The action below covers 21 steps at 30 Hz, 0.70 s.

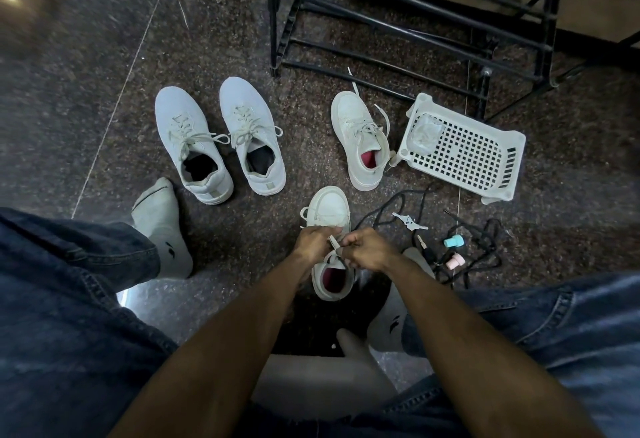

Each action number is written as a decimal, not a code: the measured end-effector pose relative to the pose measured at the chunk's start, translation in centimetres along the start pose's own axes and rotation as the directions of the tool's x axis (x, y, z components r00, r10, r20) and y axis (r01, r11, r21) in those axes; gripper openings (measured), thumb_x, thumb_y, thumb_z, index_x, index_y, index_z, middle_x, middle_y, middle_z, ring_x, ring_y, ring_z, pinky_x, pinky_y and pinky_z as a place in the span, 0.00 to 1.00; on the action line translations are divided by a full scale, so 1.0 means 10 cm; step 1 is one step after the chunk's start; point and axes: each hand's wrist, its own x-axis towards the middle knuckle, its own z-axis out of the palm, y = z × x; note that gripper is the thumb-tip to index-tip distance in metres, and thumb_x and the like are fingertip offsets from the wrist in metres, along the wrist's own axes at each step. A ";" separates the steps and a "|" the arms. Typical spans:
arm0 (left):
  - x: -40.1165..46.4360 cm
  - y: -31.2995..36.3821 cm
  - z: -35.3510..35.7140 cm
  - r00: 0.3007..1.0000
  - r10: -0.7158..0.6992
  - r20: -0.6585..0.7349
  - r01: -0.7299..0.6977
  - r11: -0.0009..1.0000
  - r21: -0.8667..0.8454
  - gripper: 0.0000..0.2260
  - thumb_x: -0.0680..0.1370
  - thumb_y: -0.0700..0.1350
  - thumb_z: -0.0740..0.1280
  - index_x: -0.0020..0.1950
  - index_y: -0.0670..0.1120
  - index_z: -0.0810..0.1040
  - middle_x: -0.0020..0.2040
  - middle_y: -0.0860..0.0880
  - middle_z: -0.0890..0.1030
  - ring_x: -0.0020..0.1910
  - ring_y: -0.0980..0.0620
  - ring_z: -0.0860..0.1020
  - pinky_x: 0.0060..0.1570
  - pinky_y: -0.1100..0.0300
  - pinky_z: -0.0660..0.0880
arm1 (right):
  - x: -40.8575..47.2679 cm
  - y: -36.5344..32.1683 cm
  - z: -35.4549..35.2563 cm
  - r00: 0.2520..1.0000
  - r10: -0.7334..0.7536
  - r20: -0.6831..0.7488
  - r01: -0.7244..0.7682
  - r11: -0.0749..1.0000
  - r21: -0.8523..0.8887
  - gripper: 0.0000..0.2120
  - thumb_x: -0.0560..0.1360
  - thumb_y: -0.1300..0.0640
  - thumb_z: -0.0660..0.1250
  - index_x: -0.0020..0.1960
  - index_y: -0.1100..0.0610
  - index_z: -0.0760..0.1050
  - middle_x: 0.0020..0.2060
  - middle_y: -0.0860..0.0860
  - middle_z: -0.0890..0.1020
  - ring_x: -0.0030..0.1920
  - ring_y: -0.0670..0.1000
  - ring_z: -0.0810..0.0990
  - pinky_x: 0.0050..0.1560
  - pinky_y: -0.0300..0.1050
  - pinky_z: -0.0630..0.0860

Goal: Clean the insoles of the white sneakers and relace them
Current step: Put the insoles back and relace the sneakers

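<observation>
— What do you see, from the left side?

— A laced pair of white sneakers [221, 141] stands on the dark floor [104, 74]. In the middle is the near sneaker [329, 216], its pink insole [330, 278] inside.

— And your hands?

— My left hand [313, 242] and my right hand [369, 250] both pinch the white lace [335, 242] over its tongue.

— Further right?

— The second sneaker [358, 141], then a white basket [464, 153], and black laces [478, 247] below it.
</observation>
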 end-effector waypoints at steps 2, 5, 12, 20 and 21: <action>0.05 -0.06 -0.07 0.997 0.079 -0.003 -0.078 0.988 0.132 0.10 0.77 0.35 0.67 0.35 0.42 0.78 0.23 0.54 0.75 0.28 0.54 0.74 0.29 0.67 0.71 | 0.02 -0.01 0.03 0.998 0.052 -0.039 -0.050 0.997 0.050 0.13 0.77 0.66 0.66 0.34 0.59 0.74 0.25 0.52 0.75 0.19 0.41 0.70 0.23 0.32 0.67; 0.04 -0.13 -0.24 0.969 0.206 0.134 -0.245 0.826 0.507 0.04 0.74 0.36 0.70 0.41 0.39 0.83 0.32 0.48 0.81 0.37 0.52 0.75 0.41 0.57 0.72 | 0.05 -0.02 0.05 0.988 0.140 -0.068 -0.129 0.982 0.138 0.13 0.77 0.65 0.66 0.34 0.57 0.72 0.24 0.53 0.75 0.19 0.44 0.69 0.21 0.32 0.64; -0.06 -0.15 -0.37 0.819 0.440 0.368 -0.482 0.179 0.858 0.09 0.73 0.43 0.68 0.52 0.47 0.84 0.57 0.50 0.80 0.58 0.50 0.76 0.50 0.56 0.75 | 0.07 -0.09 0.08 0.971 0.230 -0.067 -0.213 0.957 0.199 0.08 0.74 0.64 0.67 0.38 0.55 0.75 0.27 0.53 0.75 0.23 0.47 0.70 0.26 0.35 0.66; -0.09 -0.02 -0.32 0.799 0.392 0.455 -0.523 0.082 0.848 0.09 0.71 0.44 0.68 0.48 0.50 0.84 0.53 0.53 0.83 0.61 0.51 0.77 0.56 0.57 0.72 | 0.10 -0.10 0.07 0.981 0.144 -0.130 -0.125 0.982 0.140 0.10 0.73 0.70 0.68 0.36 0.60 0.73 0.20 0.50 0.78 0.18 0.46 0.74 0.21 0.36 0.71; -0.10 -0.02 -0.31 0.839 0.390 0.379 -0.480 0.204 0.853 0.09 0.70 0.44 0.69 0.48 0.50 0.85 0.50 0.51 0.84 0.55 0.49 0.80 0.52 0.57 0.75 | 0.08 -0.10 0.07 0.985 0.100 -0.141 -0.081 0.988 0.131 0.09 0.73 0.70 0.69 0.37 0.60 0.74 0.22 0.50 0.79 0.18 0.45 0.74 0.21 0.36 0.71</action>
